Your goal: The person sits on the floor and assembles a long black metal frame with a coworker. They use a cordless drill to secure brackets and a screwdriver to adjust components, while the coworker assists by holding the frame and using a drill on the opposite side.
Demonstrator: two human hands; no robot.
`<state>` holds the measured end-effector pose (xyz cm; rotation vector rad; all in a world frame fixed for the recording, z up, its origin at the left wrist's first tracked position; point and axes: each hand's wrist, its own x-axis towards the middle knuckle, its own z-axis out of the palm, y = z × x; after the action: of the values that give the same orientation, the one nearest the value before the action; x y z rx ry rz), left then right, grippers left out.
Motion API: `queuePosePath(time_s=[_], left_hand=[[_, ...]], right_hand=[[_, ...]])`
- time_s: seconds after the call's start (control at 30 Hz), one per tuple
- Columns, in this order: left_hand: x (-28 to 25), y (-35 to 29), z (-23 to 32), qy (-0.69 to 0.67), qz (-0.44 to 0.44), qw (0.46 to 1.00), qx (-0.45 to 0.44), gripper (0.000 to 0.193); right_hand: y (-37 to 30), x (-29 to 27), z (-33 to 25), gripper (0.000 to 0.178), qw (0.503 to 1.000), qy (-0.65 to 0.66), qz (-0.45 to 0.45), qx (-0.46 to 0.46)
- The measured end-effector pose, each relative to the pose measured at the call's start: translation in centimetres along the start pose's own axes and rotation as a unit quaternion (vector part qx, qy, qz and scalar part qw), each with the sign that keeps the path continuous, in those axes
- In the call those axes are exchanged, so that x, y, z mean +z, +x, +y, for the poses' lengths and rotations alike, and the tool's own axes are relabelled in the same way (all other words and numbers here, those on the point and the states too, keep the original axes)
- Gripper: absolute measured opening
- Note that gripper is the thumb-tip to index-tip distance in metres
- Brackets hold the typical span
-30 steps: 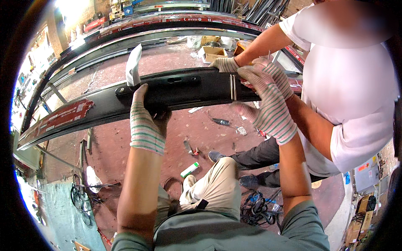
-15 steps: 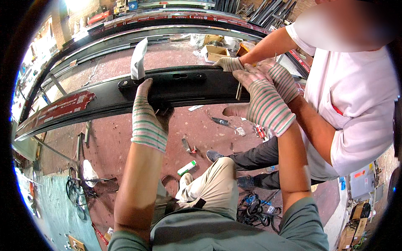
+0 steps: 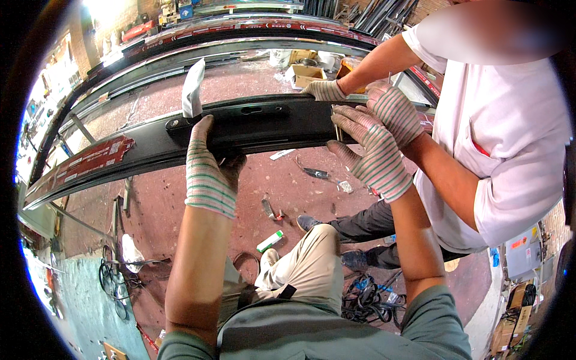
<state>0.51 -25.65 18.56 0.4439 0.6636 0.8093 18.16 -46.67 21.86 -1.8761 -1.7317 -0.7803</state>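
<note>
A long black metal profile (image 3: 300, 125) lies across in front of me, with a dark slotted fitting (image 3: 258, 112) on its upper face. My left hand (image 3: 210, 162), in a striped knit glove, grips the profile, thumb on top and fingers curled beneath. Just beyond that thumb, a white-wrapped handle (image 3: 192, 90) stands up from the fitting. My right hand (image 3: 375, 153), gloved alike, is at the profile's right part, thumb and fingers apart around a thin metal rod (image 3: 337, 126). I cannot tell how firmly it touches the rod.
A co-worker in a white shirt (image 3: 462, 132) stands at the right, one gloved hand (image 3: 326, 90) on the profile's far edge, the other (image 3: 396, 114) against my right hand. Red-taped profiles (image 3: 258, 25) lie behind. Below are a green-white box (image 3: 270, 241) and tangled black strips (image 3: 372, 300).
The profile has shifted slightly left, with my left hand still on it. My right thumb has moved up toward the rod, and the right hand has drawn a little left.
</note>
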Motion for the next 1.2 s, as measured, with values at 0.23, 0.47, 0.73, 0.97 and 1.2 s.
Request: queuePosePath(time_s=[0.23, 0.47, 0.73, 0.97, 1.2], left_hand=[[-0.6, 0.3, 0.3, -0.005, -0.04, 0.999, 0.007, 0.05], [-0.2, 0.1, 0.1, 0.03, -0.004, 1.0, 0.007, 0.043], [0.2, 0.2, -0.2, 0.036, 0.009, 0.999, 0.009, 0.039], [-0.2, -0.1, 0.1, 0.038, 0.011, 0.999, 0.011, 0.038], [-0.1, 0.4, 0.0, 0.025, 0.011, 1.0, -0.009, 0.034]], right_hand=[[0.0, 0.6, -1.0, 0.029, 0.998, -0.044, 0.024, -0.042], [-0.9, 1.8, -1.0, 0.025, 0.986, -0.122, 0.088, -0.076], [0.5, 0.7, -2.2, 0.02, 0.98, -0.135, 0.09, -0.113], [2.1, -0.3, -3.7, 0.018, 0.992, -0.087, 0.077, -0.057], [7.4, -0.1, -4.2, 0.058, 0.953, 0.276, 0.056, 0.108]])
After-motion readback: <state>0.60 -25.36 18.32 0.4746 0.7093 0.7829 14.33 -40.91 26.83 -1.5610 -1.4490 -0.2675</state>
